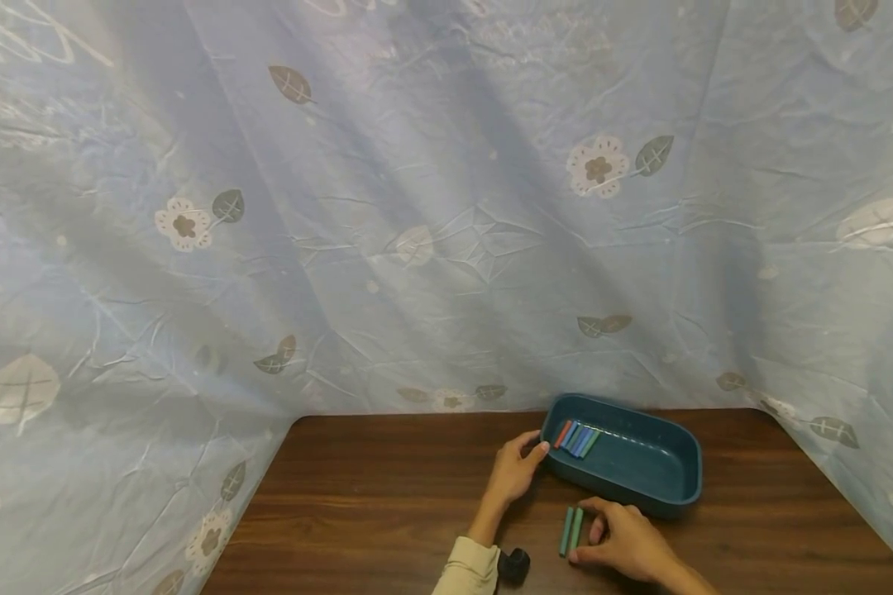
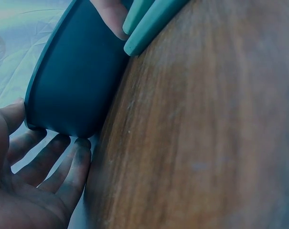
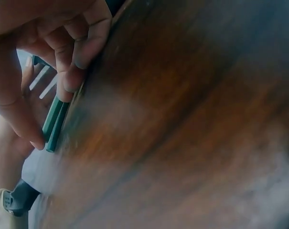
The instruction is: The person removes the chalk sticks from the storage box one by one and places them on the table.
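Dish (image 1: 640,459), blue, oblong: stands upright at far edge of wooden table (image 1: 387,487), between middle of that edge and far right corner. Contains red, blue and green sticks (image 1: 576,440), laid side by side in a short row at left end, near left wall.

Left hand (image 1: 515,471): rests fingertips on outer face of dish's left end, thumb at rim; fingers extended, slightly spread, unclenched. On left forearm: cream sleeve (image 1: 470,565), with black device (image 1: 515,566) beside cuff.

Right hand (image 1: 625,537): grasps green stick (image 1: 576,529), pinched lengthwise between thumb at near end and fingertip at far end. Located outside dish, in front of near side, toward left corner. Whether touching table or raised off it: cannot tell. Just beside, to its left: teal stick (image 1: 566,530), nearly parallel.

Beyond table's far edge: pale hanging cloth (image 1: 454,165), creased, printed with flowers and leaves.
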Motion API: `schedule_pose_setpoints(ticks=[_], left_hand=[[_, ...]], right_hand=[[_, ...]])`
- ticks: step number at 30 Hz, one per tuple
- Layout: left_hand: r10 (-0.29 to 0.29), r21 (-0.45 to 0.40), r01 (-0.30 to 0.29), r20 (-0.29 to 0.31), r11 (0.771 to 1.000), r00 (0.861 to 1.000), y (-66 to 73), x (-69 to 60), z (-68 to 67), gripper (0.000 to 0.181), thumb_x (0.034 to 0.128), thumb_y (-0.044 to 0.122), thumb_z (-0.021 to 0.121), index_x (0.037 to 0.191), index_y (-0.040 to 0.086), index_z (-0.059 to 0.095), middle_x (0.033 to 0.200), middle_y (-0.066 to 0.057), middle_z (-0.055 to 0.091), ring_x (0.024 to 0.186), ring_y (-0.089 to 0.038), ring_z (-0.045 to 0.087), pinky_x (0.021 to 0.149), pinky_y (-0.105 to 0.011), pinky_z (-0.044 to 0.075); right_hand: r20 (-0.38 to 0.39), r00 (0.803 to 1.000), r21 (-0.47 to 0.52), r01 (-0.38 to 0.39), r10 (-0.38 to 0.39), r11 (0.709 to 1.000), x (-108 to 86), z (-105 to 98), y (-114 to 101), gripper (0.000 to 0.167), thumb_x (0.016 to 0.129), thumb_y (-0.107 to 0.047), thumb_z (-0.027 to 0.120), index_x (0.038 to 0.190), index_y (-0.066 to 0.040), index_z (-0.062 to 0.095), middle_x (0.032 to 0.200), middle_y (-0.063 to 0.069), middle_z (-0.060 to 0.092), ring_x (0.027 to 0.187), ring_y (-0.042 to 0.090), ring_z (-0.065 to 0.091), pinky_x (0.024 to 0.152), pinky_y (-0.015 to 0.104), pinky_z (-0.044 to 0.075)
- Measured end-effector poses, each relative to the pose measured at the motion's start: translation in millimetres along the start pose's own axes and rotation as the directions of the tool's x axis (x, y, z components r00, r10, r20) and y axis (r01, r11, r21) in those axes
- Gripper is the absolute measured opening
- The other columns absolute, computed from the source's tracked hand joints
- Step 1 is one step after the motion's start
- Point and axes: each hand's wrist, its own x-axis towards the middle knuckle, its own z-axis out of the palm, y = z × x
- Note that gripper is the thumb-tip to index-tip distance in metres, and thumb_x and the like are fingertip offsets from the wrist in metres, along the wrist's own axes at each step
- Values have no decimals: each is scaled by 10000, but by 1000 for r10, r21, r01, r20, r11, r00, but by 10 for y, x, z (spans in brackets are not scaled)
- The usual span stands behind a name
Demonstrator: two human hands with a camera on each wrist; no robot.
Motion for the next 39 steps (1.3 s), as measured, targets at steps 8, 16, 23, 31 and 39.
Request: schedule_pose_setpoints(ticks=[8, 16, 23, 31, 39], left_hand=[[-1, -3, 1, -11, 1000, 1000, 10, 0, 6, 430, 1084, 314, 647, 1394, 20, 697, 1328, -174, 754, 1285, -338, 686, 1087, -479, 540], [-15, -1, 15, -15, 1000, 1000, -9, 0, 14, 417, 1081, 320, 651, 1389, 44, 707, 1327, -149, 758, 1291, -317, 683, 1098, -467, 533], [-3, -5, 3, -7, 1000, 1000, -9, 1, 12, 443, 1085, 336, 644, 1400, 29, 695, 1339, -171, 750, 1295, -326, 680, 1092, -468, 537], [-4, -16, 4, -2, 1000, 1000, -15, 10, 5, 455, 1086, 345, 642, 1404, 24, 692, 1330, -174, 755, 1276, -301, 689, 1071, -410, 544], [-13, -5, 13, -2, 1000, 1000, -10, -9, 1, 462, 1079, 369, 650, 1406, 45, 695, 1351, -148, 747, 1310, -333, 673, 1099, -498, 534]], right_hand=[[-10, 1000, -12, -4, 3, 1000, -1, 31, -18, 867, 771, -473, 957, 1373, 67, 643, 775, -90, 648, 650, 36, 565, 605, 238, 458], [-10, 1000, -2, 22, -22, 1000, 3, 14, -4, 828, 767, -441, 968, 1355, 53, 658, 791, -80, 660, 661, 14, 557, 614, 234, 451], [-8, 999, 13, 44, -44, 999, -12, -24, -21, 813, 777, -410, 967, 1352, 70, 650, 800, -62, 666, 660, 11, 550, 608, 231, 445], [1, 995, 68, 99, -99, 993, -6, -202, -130, 824, 835, -370, 929, 1399, 125, 589, 825, -47, 683, 634, 32, 588, 576, 239, 497], [-41, 992, 108, 119, -115, 987, 0, -392, -232, 806, 894, -381, 879, 1434, 125, 559, 860, -41, 710, 668, 64, 638, 604, 257, 544]])
